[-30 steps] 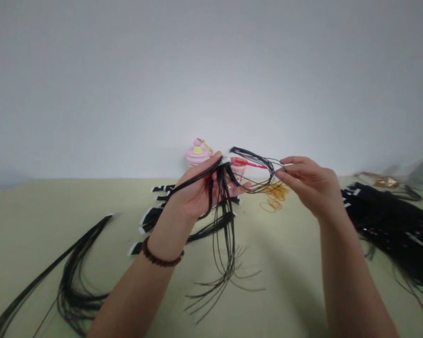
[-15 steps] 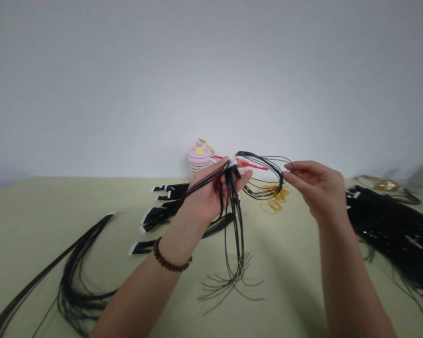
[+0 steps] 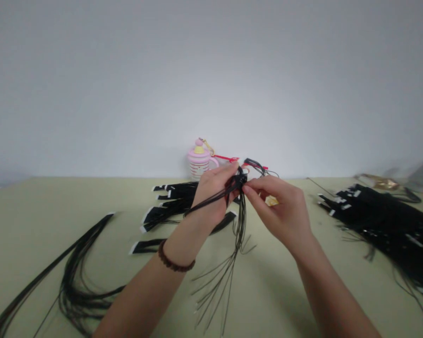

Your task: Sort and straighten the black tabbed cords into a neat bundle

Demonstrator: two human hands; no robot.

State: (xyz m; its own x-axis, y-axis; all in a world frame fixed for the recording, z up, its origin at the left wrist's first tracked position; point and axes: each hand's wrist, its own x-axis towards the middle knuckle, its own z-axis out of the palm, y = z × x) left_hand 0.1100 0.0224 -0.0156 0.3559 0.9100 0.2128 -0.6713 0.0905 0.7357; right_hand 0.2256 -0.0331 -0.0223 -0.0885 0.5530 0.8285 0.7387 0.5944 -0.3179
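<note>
1. Above the counter's [image 3: 56, 202] middle, the left hand [image 3: 213, 195] clenches a bundle of thin black cords [image 3: 240, 225]; its loose ends dangle onto the counter;
2. right hand [image 3: 280, 213] pinches the bundle's top, fingertips touching the left hand.

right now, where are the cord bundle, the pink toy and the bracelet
cord bundle [image 3: 240, 220], head view, on the hanging strands
pink toy [image 3: 198, 160], head view, on its striped body
bracelet [image 3: 174, 265], head view, on the beads across the wrist

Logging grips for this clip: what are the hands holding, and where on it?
Both hold a bundle of black cords at its bunched top: left hand grips, right hand pinches.
</note>
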